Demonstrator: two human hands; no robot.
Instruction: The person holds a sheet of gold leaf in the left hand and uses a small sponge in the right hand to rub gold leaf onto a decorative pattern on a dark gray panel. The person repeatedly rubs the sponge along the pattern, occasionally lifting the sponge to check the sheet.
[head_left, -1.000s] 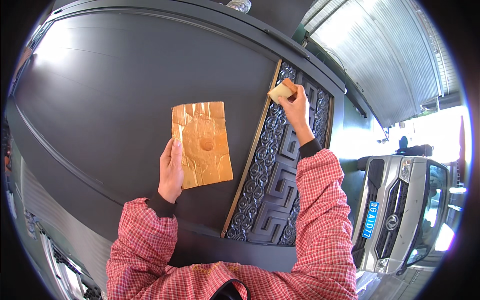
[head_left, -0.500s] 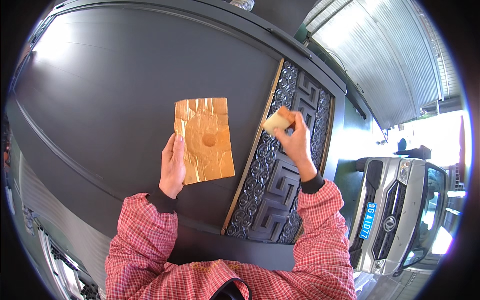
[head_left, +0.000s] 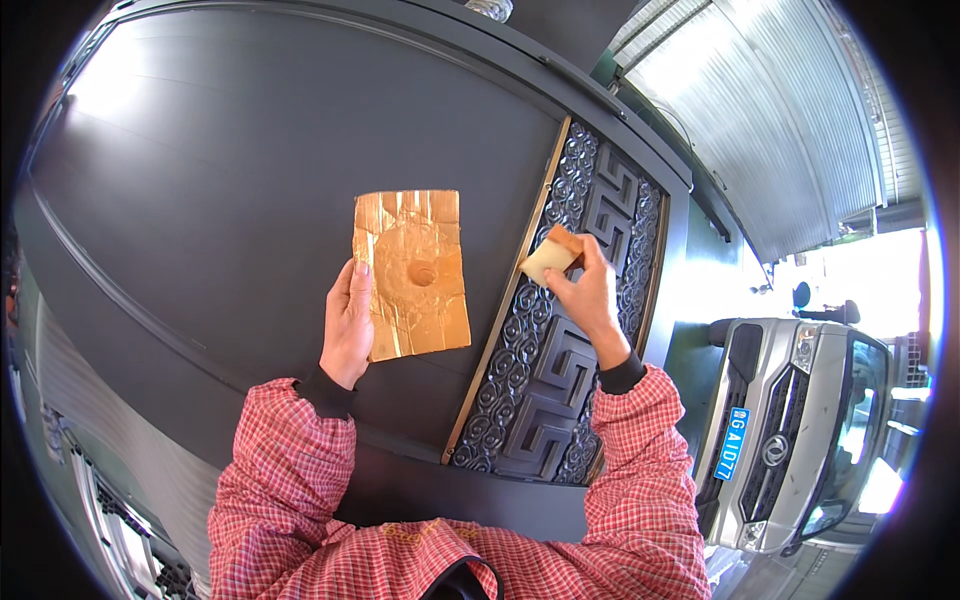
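My left hand (head_left: 347,322) grips the left edge of a flat piece of cardboard (head_left: 410,320), thumb on top. Its face is smeared with a shiny gold-brown coating, and a small round dab of brown paste (head_left: 422,273) sits near the middle. Between the thumb and fingers of my right hand (head_left: 590,300) is a small pale sponge (head_left: 549,259) with an orange-brown side. The sponge is over the carved strip of a large dark grey door panel (head_left: 250,200), close to the gold trim line (head_left: 508,310); whether it touches cannot be told.
The carved strip (head_left: 560,370) has raised scrolls and an angular key pattern. A silver vehicle (head_left: 790,430) with a blue plate stands at the right. Corrugated metal sheeting (head_left: 750,110) rises at the upper right. Clear wrapping (head_left: 488,9) lies beyond the panel's far edge.
My right hand has shifted slightly down and left with the sponge, which now looks sharper. The cardboard in my left hand has risen a little.
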